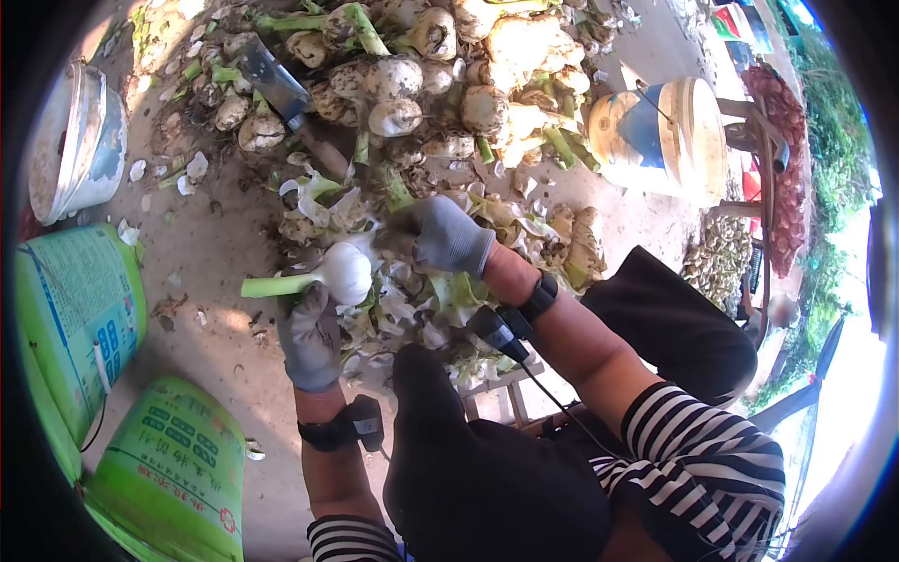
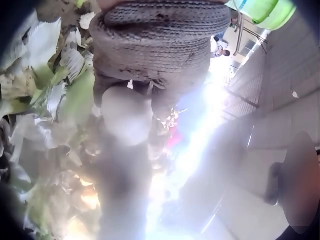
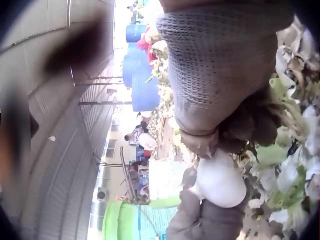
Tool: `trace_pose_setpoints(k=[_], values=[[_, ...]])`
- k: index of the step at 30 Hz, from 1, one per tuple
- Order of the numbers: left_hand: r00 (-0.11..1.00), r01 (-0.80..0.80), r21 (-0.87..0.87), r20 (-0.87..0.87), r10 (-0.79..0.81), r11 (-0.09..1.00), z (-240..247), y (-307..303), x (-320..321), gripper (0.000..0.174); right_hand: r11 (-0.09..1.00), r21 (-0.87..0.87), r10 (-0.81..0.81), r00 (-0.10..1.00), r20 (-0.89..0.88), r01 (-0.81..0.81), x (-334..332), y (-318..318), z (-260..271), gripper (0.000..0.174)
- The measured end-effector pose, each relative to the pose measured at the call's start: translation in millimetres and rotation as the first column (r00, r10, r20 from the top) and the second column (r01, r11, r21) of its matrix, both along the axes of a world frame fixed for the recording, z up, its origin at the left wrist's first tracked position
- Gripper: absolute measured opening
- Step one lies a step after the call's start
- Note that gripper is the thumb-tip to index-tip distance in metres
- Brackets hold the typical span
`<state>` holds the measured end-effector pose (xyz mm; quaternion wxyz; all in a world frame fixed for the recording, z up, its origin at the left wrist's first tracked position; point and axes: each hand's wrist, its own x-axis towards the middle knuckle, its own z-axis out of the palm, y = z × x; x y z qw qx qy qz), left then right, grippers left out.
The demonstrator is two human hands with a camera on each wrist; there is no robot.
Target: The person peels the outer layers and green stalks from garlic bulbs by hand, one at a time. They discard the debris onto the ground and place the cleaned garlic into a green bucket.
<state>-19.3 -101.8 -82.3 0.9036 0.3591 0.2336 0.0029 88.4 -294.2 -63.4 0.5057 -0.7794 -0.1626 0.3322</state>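
Observation:
A clean white garlic bulb (image 1: 346, 273) with a cut green stem (image 1: 278, 286) lies in my gloved left hand (image 1: 311, 342), which grips it at the neck. My gloved right hand (image 1: 449, 234) is just right of the bulb, its fingers curled. Pale garlic skin (image 1: 367, 240) stretches between that hand and the bulb. From the right wrist, thumb and fingers pinch right at the top of the bulb (image 3: 221, 185). The left wrist view has the glove (image 2: 155, 45) over the blurred bulb (image 2: 127, 116). Loose peelings (image 1: 398, 314) lie below both hands.
Unpeeled garlic bulbs (image 1: 393, 80) are heaped beyond the hands. A broad-bladed knife (image 1: 276, 80) lies at the heap's left. White-and-blue buckets (image 1: 655, 131) stand at right and far left. Green buckets (image 1: 173, 468) stand at lower left.

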Motion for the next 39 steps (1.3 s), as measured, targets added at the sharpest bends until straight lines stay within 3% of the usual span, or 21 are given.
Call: trace_pose_setpoints(k=[2, 5, 7, 10, 12, 13, 14, 15, 16, 17, 19, 21, 22, 23, 26, 27, 29, 32, 34, 37, 39], values=[[0.999, -0.035, -0.088, -0.003, 0.035, 0.995, 9, 4, 2, 0.033, 0.932, -0.360, -0.003, 0.991, 0.134, 0.052, 2, -11, -11, 0.019], [0.991, -0.105, -0.507, 0.015, 0.131, 0.855, 14, 11, 8, 0.039, 0.902, -0.404, -0.118, 0.986, 0.114, 0.155, -3, -24, -26, 0.018], [0.981, -0.193, -0.631, -0.096, 0.171, 0.751, 11, 16, 11, 0.040, 0.903, -0.415, -0.072, 0.992, 0.108, 0.111, -5, -21, -26, 0.021], [0.992, -0.113, -0.670, -0.033, 0.123, 0.733, 12, 24, 17, 0.041, 0.964, -0.254, -0.031, 0.985, 0.168, 0.074, -11, -4, -8, 0.025], [0.986, -0.115, -0.581, 0.032, 0.164, 0.806, 30, 46, 31, 0.044, 0.974, -0.195, -0.070, 0.975, 0.213, 0.112, -12, 2, -4, 0.023], [0.916, 0.090, -0.456, 0.387, 0.106, 0.886, 54, 62, 47, 0.048, 0.978, -0.156, -0.099, 0.965, 0.242, 0.139, -8, 1, -2, 0.021], [0.807, -0.136, -0.222, 0.540, 0.238, 0.966, 73, 89, 56, 0.059, 0.980, -0.181, -0.049, 0.977, 0.209, 0.088, -6, -2, -4, 0.021], [0.788, -0.535, 0.091, 0.414, 0.457, 0.840, 127, 96, 76, 0.070, 0.979, -0.178, -0.054, 0.975, 0.215, 0.094, -6, -4, -5, 0.021], [0.606, -0.229, -0.317, 0.694, 0.389, 0.920, 141, 126, 82, 0.067, 0.963, -0.267, 0.021, 0.987, 0.161, 0.023, -6, -5, -4, 0.024], [0.522, -0.178, -0.204, 0.810, 0.268, 0.963, 157, 127, 99, 0.071, 0.935, -0.350, 0.094, 0.990, 0.105, -0.052, -4, -5, -5, 0.028], [0.702, -0.360, 0.034, 0.668, 0.247, 0.932, 143, 117, 133, 0.064, 0.946, -0.325, 0.088, 0.973, 0.214, -0.014, -6, -2, -11, 0.028], [0.863, -0.083, 0.523, 0.463, -0.201, 0.849, 71, 126, 159, 0.055, 0.979, -0.193, 0.006, 0.948, 0.319, 0.059, -5, 4, -10, 0.026], [0.989, 0.015, 0.665, 0.098, -0.107, 0.747, 77, 87, 166, 0.047, 0.986, -0.158, -0.003, 0.940, 0.342, 0.061, -4, 7, -7, 0.026], [0.985, 0.126, 0.727, -0.014, -0.169, 0.675, 37, 82, 177, 0.046, 0.985, -0.161, -0.004, 0.942, 0.337, 0.061, -5, 10, -4, 0.026], [0.944, 0.320, 0.940, -0.304, -0.131, 0.121, -39, 55, 198, 0.060, 0.969, -0.246, 0.061, 0.962, 0.267, 0.006, -9, 18, -3, 0.027], [0.988, 0.093, 0.977, -0.066, -0.143, 0.192, -75, 52, 200, 0.061, 0.974, -0.226, 0.071, 0.963, 0.260, -0.011, -13, 21, -3, 0.027], [0.995, -0.029, 0.960, 0.055, -0.085, 0.280, -79, 49, 196, 0.062, 0.979, -0.204, 0.077, 0.965, 0.251, -0.025, -16, 23, -4, 0.027], [0.989, 0.115, 0.905, -0.066, -0.133, 0.409, -65, 61, 168, 0.059, 0.985, -0.171, 0.059, 0.965, 0.256, -0.015, -13, 24, -8, 0.026], [0.982, 0.185, 0.630, -0.136, -0.127, 0.754, -32, 53, 132, 0.052, 0.976, -0.185, -0.051, 0.950, 0.308, 0.112, -6, 25, -10, 0.024], [0.991, 0.128, 0.547, -0.100, -0.087, 0.827, -7, 24, 75, 0.048, 0.984, -0.109, -0.111, 0.957, 0.267, 0.145, 8, 36, -9, 0.027], [0.978, 0.206, 0.419, -0.052, -0.204, 0.884, 6, 7, 49, 0.049, 0.988, 0.007, -0.152, 0.967, 0.202, 0.154, 11, 43, -26, 0.029]])
